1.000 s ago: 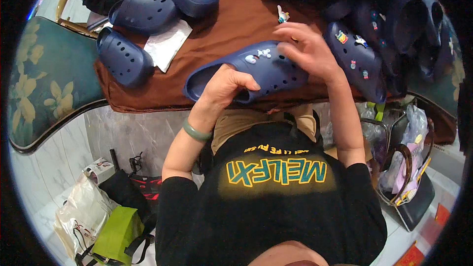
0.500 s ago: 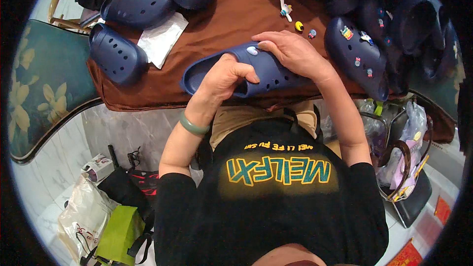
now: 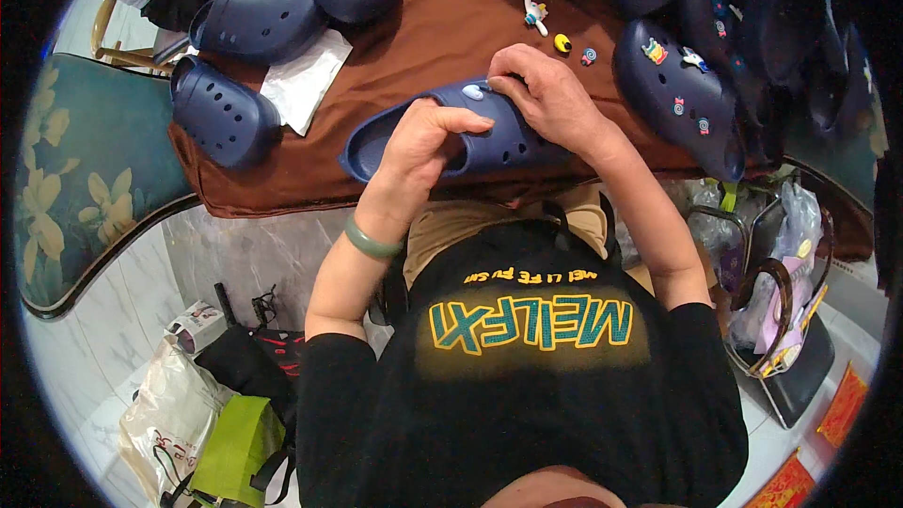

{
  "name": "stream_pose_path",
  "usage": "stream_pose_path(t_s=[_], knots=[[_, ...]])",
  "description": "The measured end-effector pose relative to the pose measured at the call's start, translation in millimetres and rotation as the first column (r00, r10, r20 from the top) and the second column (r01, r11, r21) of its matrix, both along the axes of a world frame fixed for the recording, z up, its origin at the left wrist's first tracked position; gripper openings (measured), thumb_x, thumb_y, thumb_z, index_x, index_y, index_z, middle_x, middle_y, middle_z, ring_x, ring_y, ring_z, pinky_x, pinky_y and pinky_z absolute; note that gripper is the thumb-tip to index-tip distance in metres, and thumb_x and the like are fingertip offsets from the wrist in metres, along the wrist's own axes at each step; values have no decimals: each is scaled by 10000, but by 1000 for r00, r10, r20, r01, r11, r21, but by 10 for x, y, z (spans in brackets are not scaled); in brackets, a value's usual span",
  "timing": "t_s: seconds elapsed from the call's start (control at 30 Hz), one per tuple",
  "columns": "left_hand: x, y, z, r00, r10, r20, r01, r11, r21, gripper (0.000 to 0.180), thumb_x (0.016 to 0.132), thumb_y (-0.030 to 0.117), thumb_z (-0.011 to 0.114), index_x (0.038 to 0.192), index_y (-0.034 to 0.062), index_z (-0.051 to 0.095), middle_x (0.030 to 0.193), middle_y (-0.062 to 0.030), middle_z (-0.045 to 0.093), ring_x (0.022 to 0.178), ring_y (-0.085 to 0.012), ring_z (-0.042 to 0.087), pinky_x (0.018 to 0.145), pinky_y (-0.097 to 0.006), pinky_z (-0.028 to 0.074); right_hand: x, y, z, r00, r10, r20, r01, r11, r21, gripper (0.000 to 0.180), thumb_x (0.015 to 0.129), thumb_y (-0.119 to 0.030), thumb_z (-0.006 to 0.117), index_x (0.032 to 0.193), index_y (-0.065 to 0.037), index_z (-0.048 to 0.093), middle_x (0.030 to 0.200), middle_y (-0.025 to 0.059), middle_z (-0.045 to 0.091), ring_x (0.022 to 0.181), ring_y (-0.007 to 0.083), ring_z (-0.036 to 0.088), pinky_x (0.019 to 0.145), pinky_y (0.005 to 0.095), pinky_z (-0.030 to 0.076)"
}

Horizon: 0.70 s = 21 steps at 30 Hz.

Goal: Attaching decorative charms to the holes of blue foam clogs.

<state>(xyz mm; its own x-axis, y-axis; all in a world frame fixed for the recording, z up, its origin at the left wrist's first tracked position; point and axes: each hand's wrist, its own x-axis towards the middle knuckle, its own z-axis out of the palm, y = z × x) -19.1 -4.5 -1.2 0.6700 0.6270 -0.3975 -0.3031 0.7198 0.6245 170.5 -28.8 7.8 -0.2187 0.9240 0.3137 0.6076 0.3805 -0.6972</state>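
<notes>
I'm getting solid navy on the foam clog [image 3: 511, 136], a pale bluish-white charm [image 3: 473, 92] on it, and plain reddish brown from the cloth [image 3: 442, 38]. My view shows a grey-green bangle [image 3: 372, 239], a black T-shirt [image 3: 527, 423] with yellow-edged teal lettering, and cream flowers patterning the teal tabletop [image 3: 141, 118].

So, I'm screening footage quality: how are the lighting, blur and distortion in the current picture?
Head view: fisheye distortion, with black corners; head view: the clog pile at upper right sinks into shadow, while the white paper looks bright; head view: the left hand, right hand and the navy clog they touch look fairly sharp.
</notes>
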Motion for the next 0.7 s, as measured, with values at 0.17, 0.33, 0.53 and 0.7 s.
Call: stream_pose_path(t_s=[0.17, 0.33, 0.53, 0.7], knots=[[-11, 18, -65, 998, -34, 46, 38, 996, -80, 328, 685, -83, 641, 1010, -39, 645, 946, -115, 683, 845, -214, 670, 810, -328, 537, 111, 31, 62, 994, 100, -45, -104, 989, -105, 154, 860, -135, 614, 940, -12, 567, 938, 149, 586, 935, 325, 566, 818, 392, 454], [-30, 63, -161, 999, -46, 11, 47, 978, -204, 392, 674, -104, 607, 1062, -51, 609, 979, -152, 671, 878, -265, 677, 825, -371, 554, 167, 56, 112, 975, 189, 115, -168, 971, -168, 289, 831, -78, 657, 1103, -5, 593, 1126, 117, 593, 1082, 253, 552, 920, 320, 439], [-25, 43, -196, 998, -35, 42, 43, 979, -198, 390, 678, -102, 622, 1063, -42, 610, 1003, -151, 664, 880, -267, 674, 826, -378, 552, 84, -30, 59, 996, 70, 49, -69, 997, -18, 130, 821, -65, 642, 918, -1, 583, 951, 146, 580, 949, 313, 526, 840, 380, 442], [-31, 2, -82, 1000, -26, -2, 25, 984, -178, 368, 696, -117, 619, 1056, -41, 620, 994, -131, 670, 877, -251, 674, 844, -375, 542, 41, -49, 59, 993, 75, 90, -85, 990, 109, 142, 818, -31, 622, 911, 2, 520, 930, 150, 544, 901, 328, 501, 811, 392, 436]])
